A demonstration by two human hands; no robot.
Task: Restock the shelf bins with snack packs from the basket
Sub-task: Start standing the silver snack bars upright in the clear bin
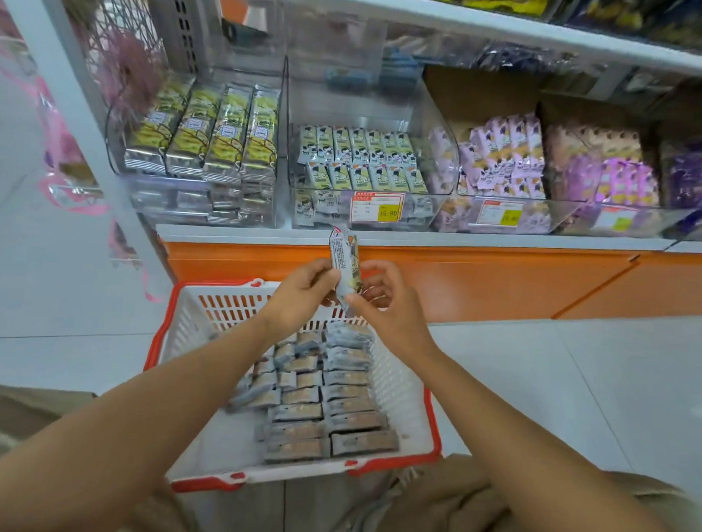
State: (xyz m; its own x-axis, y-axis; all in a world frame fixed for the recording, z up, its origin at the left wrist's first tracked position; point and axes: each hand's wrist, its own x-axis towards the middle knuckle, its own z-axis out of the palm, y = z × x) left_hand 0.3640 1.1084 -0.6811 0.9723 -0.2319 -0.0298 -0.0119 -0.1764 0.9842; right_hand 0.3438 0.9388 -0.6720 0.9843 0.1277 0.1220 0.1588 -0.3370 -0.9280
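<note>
**One snack pack upright between both hands, over the basket**

We begin with the shelf (402, 239), whose pale edge runs across the view above an orange base. On it stand clear bins (347, 98) side by side. The left one holds yellow-green packs, the middle one small green-and-white packs, and those to the right purple ones. Below, on the floor (576, 373), sits the basket (158, 338), white with a red rim. Rows of grey-brown snack packs (336, 404) lie flat in its right half.

Both hands meet above the far end of the basket, in front of the orange base. The left hand (300, 292) curls its fingers round the left side of one snack pack (343, 261). The right hand (387, 307) pinches its lower end from the right. This pack stands between them with its long axis near vertical, leaning a little left, and its upper end rises clear of the fingers to the shelf edge.

The print on it is too blurred for us to read. The price tag (377, 207) on the front of the middle bin shows "15.80" on a yellow patch, and its other lines we cannot make out.
</note>
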